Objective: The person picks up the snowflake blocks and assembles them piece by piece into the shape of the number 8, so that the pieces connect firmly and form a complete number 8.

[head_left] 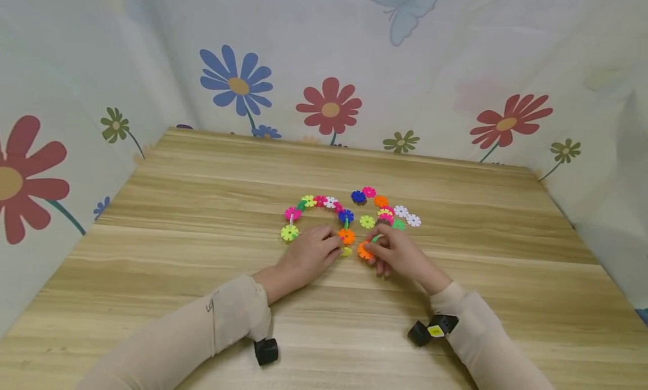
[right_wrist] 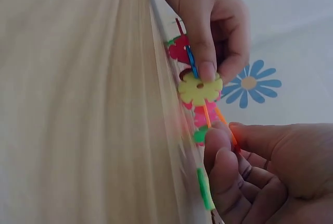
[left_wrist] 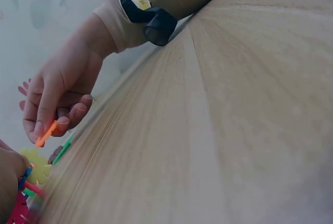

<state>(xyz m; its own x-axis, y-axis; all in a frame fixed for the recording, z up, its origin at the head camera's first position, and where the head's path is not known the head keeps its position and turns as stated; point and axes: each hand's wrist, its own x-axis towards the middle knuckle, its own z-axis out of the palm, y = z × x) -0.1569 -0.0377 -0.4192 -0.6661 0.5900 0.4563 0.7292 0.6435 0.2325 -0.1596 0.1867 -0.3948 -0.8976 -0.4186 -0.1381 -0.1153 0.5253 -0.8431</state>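
Note:
An arch of linked plastic snowflake discs lies on the table, with a yellow-green disc (head_left: pixel 289 233) at its left end. My left hand (head_left: pixel 311 255) is at the arch's right end and pinches a yellow disc (right_wrist: pixel 200 89) there. Just above those fingers shows a linked orange disc (head_left: pixel 346 236). Between thumb and fingers, my right hand (head_left: pixel 400 254) holds a loose orange disc (head_left: pixel 364 250), seen edge-on in the left wrist view. A small gap separates this disc from the yellow one in the head view.
Loose discs lie beyond my right hand, among them a dark blue disc (head_left: pixel 358 197), a yellow-green disc (head_left: pixel 367 222) and white discs (head_left: pixel 413 220). The wooden table (head_left: pixel 202 182) reaches back to a flower-printed curtain (head_left: pixel 283 35). Black wrist cameras hang under both sleeves.

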